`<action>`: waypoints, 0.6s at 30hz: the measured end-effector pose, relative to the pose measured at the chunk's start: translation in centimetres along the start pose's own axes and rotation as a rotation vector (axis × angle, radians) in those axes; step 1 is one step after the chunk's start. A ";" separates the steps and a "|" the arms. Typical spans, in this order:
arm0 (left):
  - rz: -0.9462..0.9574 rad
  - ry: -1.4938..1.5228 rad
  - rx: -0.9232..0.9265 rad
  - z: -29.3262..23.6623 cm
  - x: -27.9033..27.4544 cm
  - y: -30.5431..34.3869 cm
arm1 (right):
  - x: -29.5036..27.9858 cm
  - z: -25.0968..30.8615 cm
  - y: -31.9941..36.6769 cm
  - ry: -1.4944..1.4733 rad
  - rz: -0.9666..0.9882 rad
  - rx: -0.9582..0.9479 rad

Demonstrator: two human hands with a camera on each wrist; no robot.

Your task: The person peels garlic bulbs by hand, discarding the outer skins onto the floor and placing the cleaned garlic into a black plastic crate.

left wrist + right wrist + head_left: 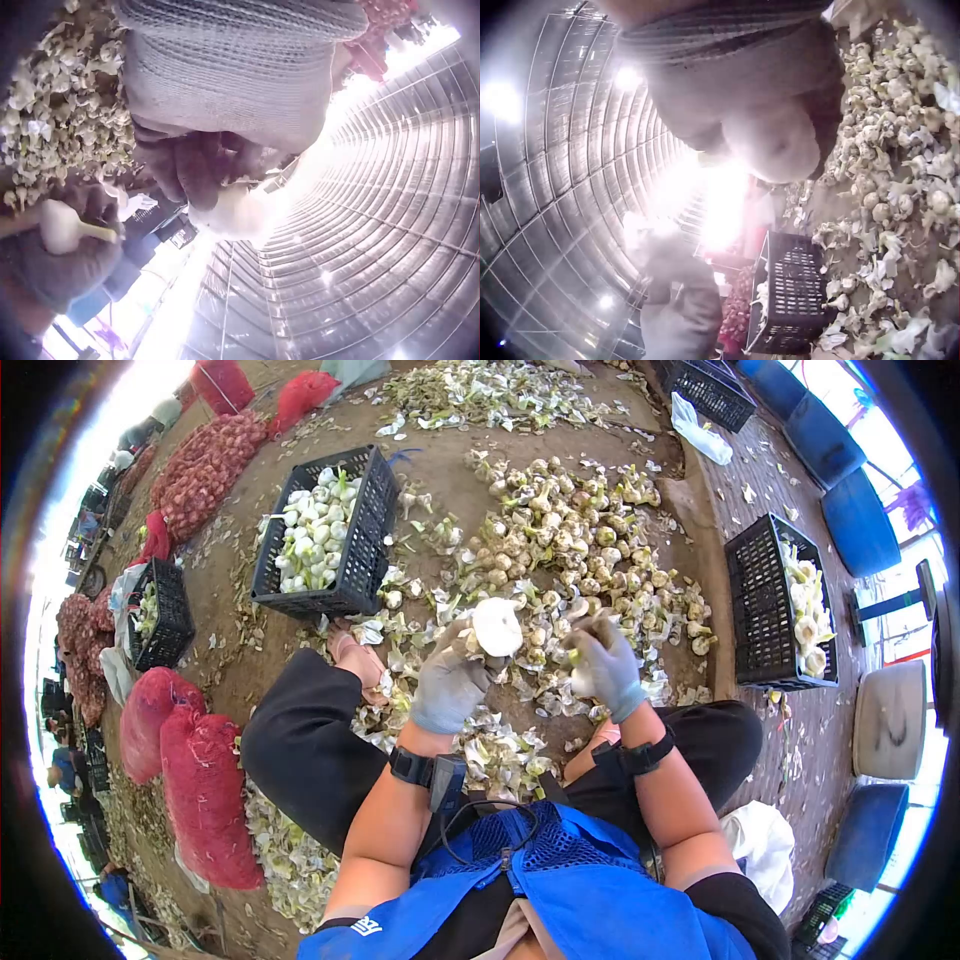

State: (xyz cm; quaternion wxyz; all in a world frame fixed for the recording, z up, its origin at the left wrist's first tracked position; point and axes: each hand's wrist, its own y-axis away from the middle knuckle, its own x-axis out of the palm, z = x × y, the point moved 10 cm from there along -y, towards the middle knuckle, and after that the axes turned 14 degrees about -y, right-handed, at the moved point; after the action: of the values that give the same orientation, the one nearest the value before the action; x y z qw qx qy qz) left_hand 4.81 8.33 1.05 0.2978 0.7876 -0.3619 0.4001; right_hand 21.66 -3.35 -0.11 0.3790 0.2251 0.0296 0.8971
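A bright white, peeled-looking garlic bulb (497, 627) is held in the fingers of my gloved left hand (450, 682). In the left wrist view, that hand's dark fingers curl against the bulb (234, 215). My gloved right hand (608, 662) grips another garlic bulb (582, 681), which shows a short pale stem in the left wrist view. The hands are a little apart, over scattered garlic skins (500, 745). Just beyond them lies a heap of unpeeled garlic (560, 525).
A black crate (372, 525) of white bulbs stands at the front left, another crate (752, 600) of garlic at the right. Red mesh sacks (205, 800) lie at the left. Blue barrels (860, 520) line the right side. The person's legs (310, 745) are folded on either side.
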 end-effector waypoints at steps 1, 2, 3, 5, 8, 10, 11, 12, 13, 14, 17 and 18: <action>0.009 -0.081 0.057 -0.1 -0.2 0.0 | 1.3 -0.9 0.4 0.027 0.124 0.076; -0.015 -0.213 0.084 0.3 -0.6 -0.3 | 2.0 -1.0 0.8 -0.011 0.143 0.035; -0.013 -0.211 0.079 0.4 -0.5 -0.3 | 2.7 -1.0 1.2 -0.050 0.163 -0.005; -0.009 -1.037 0.204 -0.5 0.7 -0.1 | 3.9 -1.9 2.1 -0.076 0.230 0.118; 0.086 -1.063 0.214 0.9 1.2 -0.2 | 5.5 0.1 3.5 0.263 0.257 0.199; 0.096 -1.070 0.194 0.7 1.3 -0.1 | 4.4 -0.4 3.1 0.112 0.217 0.172; 0.064 -0.785 0.006 1.7 0.3 -0.1 | 3.8 -0.4 3.0 -0.039 0.176 0.148; 0.032 -0.496 -0.175 2.8 0.0 0.2 | 3.6 0.4 3.4 -0.222 0.130 0.085; 0.031 -0.498 -0.174 2.7 0.7 0.3 | 3.1 0.2 2.9 -0.224 0.131 0.086; -0.045 -0.249 -0.259 3.4 1.0 0.4 | 4.3 0.3 2.6 -0.679 0.352 0.168; -0.078 -0.070 -0.272 4.7 -1.6 0.4 | 4.4 1.9 2.3 -1.089 0.459 0.270; 0.002 0.104 -0.309 5.0 -1.1 0.4 | 3.8 1.9 2.2 -0.674 0.307 0.236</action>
State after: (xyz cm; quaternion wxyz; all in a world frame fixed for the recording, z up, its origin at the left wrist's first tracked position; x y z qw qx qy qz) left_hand 6.12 4.65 -2.35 0.4332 0.7104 -0.4037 0.3803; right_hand 18.67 -2.44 3.53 0.2000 0.5511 -0.0275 0.8097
